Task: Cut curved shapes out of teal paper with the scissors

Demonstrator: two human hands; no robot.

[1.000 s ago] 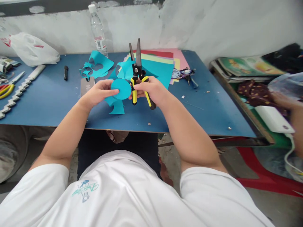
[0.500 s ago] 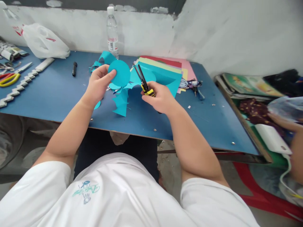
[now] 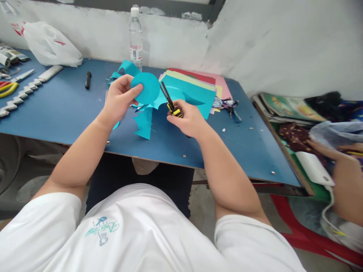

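A round turquoise paper disc (image 3: 147, 88) is pinched between the thumb and fingers of my left hand (image 3: 120, 94). My right hand (image 3: 188, 118) grips scissors (image 3: 170, 100) with yellow-and-black handles, their dark blades pointing up beside the disc's right edge. The blades look close together. Below and behind the disc lie turquoise paper offcuts (image 3: 144, 122), one jagged piece reaching toward the table's front. Curled turquoise strips (image 3: 129, 68) rest behind my left hand. A turquoise sheet (image 3: 195, 92) tops a stack of coloured paper just beyond my right hand.
On the blue table (image 3: 56, 105) are a water bottle (image 3: 136, 41), a black marker (image 3: 88, 80), a white plastic bag (image 3: 52, 45), a folded white zigzag strip (image 3: 27, 90) and yellow-handled scissors (image 3: 10, 88). At right, another person's arm (image 3: 347, 181) is near a white power strip (image 3: 314, 168).
The disc has shifted slightly right in my left hand's grip, and the scissors have moved slightly left, so the two are closer together. The view has turned slightly to the right.
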